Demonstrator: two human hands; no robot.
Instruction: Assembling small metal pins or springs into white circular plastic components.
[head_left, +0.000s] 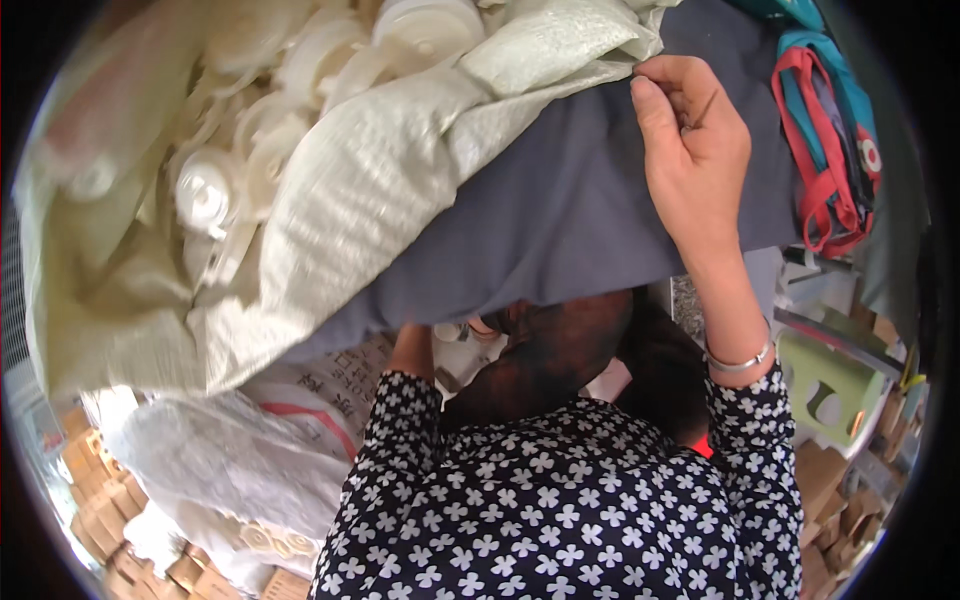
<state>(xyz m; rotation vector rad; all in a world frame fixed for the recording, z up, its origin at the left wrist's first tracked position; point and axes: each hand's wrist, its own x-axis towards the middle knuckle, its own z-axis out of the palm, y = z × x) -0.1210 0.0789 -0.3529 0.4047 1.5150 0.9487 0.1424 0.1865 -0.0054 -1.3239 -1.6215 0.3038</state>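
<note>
My right hand is above a dark grey cloth, its fingers curled and the thumb close to the index fingertip. These tips are right at the edge of a pale woven sack; whether they pinch it or something small, I cannot make out. Inside the open sack lie many white translucent plastic parts, round and cap-like with strips attached. My left forearm goes under the cloth's near edge, and the left hand is hidden there.
A teal and red pouch lies at the right end of the cloth. Below it stands a light green plastic stool. Clear plastic bags sit at the lower left, with cardboard pieces on the floor beyond.
</note>
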